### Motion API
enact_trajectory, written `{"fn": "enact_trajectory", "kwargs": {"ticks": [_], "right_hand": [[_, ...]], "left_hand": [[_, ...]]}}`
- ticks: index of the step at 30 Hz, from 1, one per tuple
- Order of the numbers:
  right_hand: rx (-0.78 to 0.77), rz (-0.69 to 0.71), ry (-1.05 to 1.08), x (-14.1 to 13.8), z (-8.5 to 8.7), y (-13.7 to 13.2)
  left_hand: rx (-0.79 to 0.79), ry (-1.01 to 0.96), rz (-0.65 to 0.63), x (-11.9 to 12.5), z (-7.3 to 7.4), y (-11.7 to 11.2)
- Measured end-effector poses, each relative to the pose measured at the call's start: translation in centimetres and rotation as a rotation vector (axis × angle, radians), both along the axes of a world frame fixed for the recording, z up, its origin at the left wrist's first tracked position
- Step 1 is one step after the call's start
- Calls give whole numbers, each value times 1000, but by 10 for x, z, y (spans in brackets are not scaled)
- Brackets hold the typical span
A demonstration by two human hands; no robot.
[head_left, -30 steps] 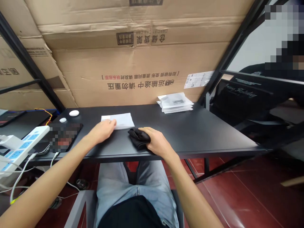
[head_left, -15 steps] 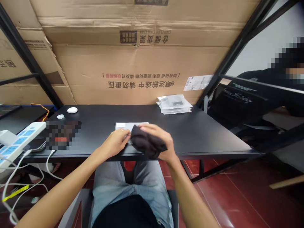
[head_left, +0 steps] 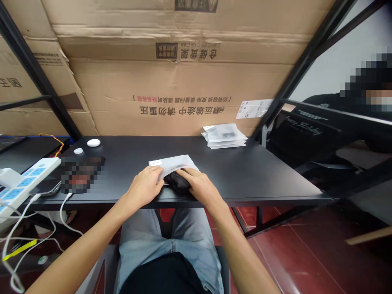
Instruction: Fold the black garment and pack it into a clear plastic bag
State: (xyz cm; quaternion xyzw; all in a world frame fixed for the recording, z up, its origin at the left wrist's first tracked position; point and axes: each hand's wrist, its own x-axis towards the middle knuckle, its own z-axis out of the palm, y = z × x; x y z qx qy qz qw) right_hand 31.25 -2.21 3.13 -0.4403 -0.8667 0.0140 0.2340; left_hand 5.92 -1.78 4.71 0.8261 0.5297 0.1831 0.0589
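Note:
A black cloth [head_left: 179, 182] lies bunched at the mouth of a translucent white plastic bag [head_left: 176, 164] near the table's front edge, partly covered by the bag. My left hand [head_left: 143, 186] grips the bag's near left edge. My right hand [head_left: 199, 187] lies over the cloth, with its fingers pressing the cloth and touching the bag's lifted flap. A small white label sits on the bag's top left corner. The cloth's far end is hidden inside the bag.
The black table [head_left: 254, 173] holds a stack of sealed plastic bags [head_left: 224, 136], a white round object [head_left: 93, 142], a smaller white object [head_left: 78, 151] and a pixelated item [head_left: 82, 174]. A power strip [head_left: 29, 179] lies at left. A seated person [head_left: 364, 100] is at right.
The black cloth has moved down from between my hands into the bag's mouth. The bag's upper flap now lifts over the cloth, and my hands have come closer together.

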Motion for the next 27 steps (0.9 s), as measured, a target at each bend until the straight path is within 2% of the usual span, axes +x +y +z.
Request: {"fn": "enact_trajectory", "kwargs": {"ticks": [3, 6, 8, 10, 13, 15, 18, 21, 23, 27], "right_hand": [[5, -194, 0, -13, -3, -2], [-38, -448, -21, -24, -5, -5], [-46, -524, -12, -26, -6, -6], [-3, -429, 12, -22, -5, -5], [97, -60, 33, -11, -4, 1], [165, 107, 25, -4, -4, 4], [266, 97, 29, -1, -9, 7], [313, 85, 20, -3, -14, 5], [350, 84, 36, -4, -14, 3], [415, -65, 112, -3, -8, 2]], "left_hand": [[66, 30, -1, 14, 1, -11], [141, 23, -27, 32, 2, -21], [178, 14, -47, 40, 2, -25], [195, 12, -50, 42, 2, -23], [169, 19, -33, 33, 0, -12], [141, 10, -42, 23, -2, -3], [118, -3, -68, 9, -7, 5], [110, -2, -41, -1, -8, 6], [114, -33, 10, -7, -6, 3], [40, -169, 207, -16, 0, -4]]}}
